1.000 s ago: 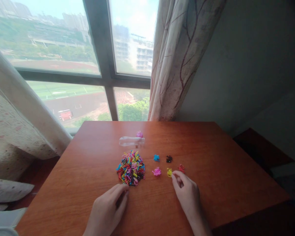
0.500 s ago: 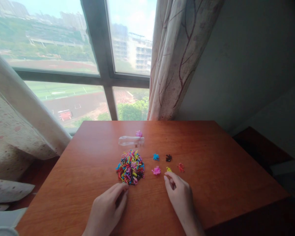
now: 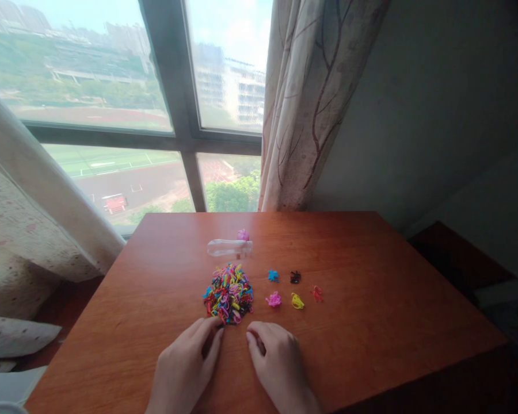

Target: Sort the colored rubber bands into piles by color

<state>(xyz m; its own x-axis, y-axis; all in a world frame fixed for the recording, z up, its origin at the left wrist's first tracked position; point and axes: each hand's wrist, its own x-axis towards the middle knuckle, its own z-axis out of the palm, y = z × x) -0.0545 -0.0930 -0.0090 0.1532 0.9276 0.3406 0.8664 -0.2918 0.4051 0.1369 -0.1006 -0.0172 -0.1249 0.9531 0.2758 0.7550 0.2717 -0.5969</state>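
Note:
A heap of small multicoloured elastic hair bands (image 3: 229, 293) lies in the middle of the table. My left hand (image 3: 185, 359) rests at its near edge, thumb and forefinger pinched around a dark band (image 3: 220, 325) that barely shows. Just right of the heap's near side, my right hand (image 3: 276, 356) is closed with thumb and fingertips together; whatever is between them is hidden. Beyond it lie sorted clusters of bands: blue (image 3: 273, 276), black (image 3: 295, 277), pink (image 3: 274, 299), yellow (image 3: 297, 301) and red (image 3: 316, 293).
Behind the heap a clear plastic bottle (image 3: 227, 248) lies on its side, with a pink object (image 3: 243, 234) beside it. The wooden table (image 3: 371, 322) stands against a window, with curtains (image 3: 302, 115) on either side.
My right hand has moved left from the yellow cluster to beside the heap, leaving that cluster fully visible. My left hand has stayed nearly in place at the heap's edge.

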